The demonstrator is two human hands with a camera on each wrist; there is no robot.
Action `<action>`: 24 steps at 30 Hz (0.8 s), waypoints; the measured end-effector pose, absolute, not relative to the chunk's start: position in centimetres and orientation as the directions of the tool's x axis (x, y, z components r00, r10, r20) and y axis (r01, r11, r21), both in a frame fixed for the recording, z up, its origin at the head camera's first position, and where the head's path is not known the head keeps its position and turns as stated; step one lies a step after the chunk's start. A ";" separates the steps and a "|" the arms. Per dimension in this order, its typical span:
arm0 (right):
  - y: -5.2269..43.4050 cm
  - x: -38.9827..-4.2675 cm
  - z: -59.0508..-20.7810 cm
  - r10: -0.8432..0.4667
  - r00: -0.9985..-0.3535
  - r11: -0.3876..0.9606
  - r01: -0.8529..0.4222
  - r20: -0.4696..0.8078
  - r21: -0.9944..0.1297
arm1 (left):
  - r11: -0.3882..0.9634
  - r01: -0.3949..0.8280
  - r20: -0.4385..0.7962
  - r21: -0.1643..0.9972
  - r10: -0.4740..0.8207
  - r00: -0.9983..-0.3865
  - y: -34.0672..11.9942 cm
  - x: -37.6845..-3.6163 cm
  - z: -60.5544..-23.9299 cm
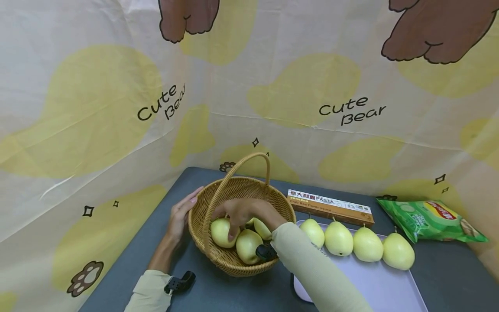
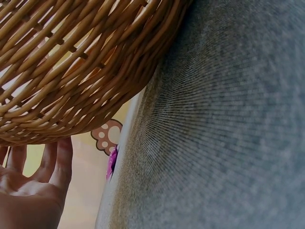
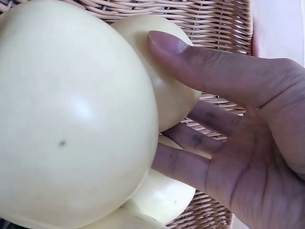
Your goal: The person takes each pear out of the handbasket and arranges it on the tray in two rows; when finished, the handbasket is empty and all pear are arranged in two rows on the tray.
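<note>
A wicker basket (image 1: 241,269) with an arched handle stands on the dark table, holding several yellow-green pears. Inside it my right hand (image 1: 247,212) holds a pear (image 1: 221,233) at the left. The right wrist view shows the thumb of the right hand (image 3: 248,129) across that pear (image 3: 164,95), with fingers reaching round its far side. A second pear (image 3: 71,114) looms large before that camera. My left hand (image 1: 180,216) rests against the basket's left outer side. In the left wrist view, the extended fingers of the left hand (image 2: 35,186) touch the wickerwork (image 2: 81,71).
Right of the basket lies a pale lilac tray (image 1: 362,281) with a row of several pears (image 1: 338,239) along its back edge. Behind it is a pasta box (image 1: 329,208). A green chip bag (image 1: 432,221) lies back right. Printed cloth (image 1: 296,86) hangs behind the table.
</note>
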State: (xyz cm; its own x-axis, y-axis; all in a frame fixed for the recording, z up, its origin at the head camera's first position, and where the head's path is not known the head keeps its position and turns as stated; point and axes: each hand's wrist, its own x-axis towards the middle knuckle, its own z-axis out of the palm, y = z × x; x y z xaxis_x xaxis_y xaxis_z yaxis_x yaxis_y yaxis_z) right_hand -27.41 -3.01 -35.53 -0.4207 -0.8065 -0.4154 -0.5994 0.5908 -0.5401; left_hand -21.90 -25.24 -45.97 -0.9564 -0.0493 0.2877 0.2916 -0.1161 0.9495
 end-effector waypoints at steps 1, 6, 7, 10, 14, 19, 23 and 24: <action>-2.9 -27.4 -35.6 -0.808 -0.422 0.589 -0.601 -0.412 -0.540 | -0.115 0.290 0.287 0.950 -0.048 -0.957 -25.2 -21.9 -46.0; -2.6 -27.5 -35.7 -0.835 -0.403 0.551 -0.600 -0.376 -0.580 | -0.108 0.282 0.279 0.953 -0.046 -0.959 -25.1 -21.8 -45.9; -2.5 -27.5 -35.6 -0.843 -0.395 0.538 -0.593 -0.367 -0.599 | -0.107 0.282 0.279 0.953 -0.046 -0.959 -25.1 -21.8 -45.9; -2.3 -27.5 -35.5 -0.859 -0.384 0.509 -0.572 -0.339 -0.643 | -0.107 0.283 0.280 0.953 -0.046 -0.959 -25.1 -21.9 -46.0; -2.1 -27.3 -34.8 -0.861 -0.395 0.499 -0.535 -0.320 -0.682 | -0.119 0.289 0.286 0.950 -0.042 -0.957 -25.1 -21.9 -46.0; -1.5 -27.0 -33.9 -0.864 -0.402 0.484 -0.493 -0.304 -0.723 | -0.129 0.293 0.289 0.947 -0.049 -0.956 -25.1 -21.9 -45.9; -0.8 -26.9 -33.3 -0.867 -0.414 0.469 -0.496 -0.276 -0.731 | -0.127 0.291 0.286 0.948 -0.056 -0.956 -25.1 -22.0 -45.9; -0.6 -26.9 -33.2 -0.867 -0.419 0.468 -0.496 -0.270 -0.732 | -0.126 0.290 0.285 0.949 -0.058 -0.957 -25.1 -22.0 -45.9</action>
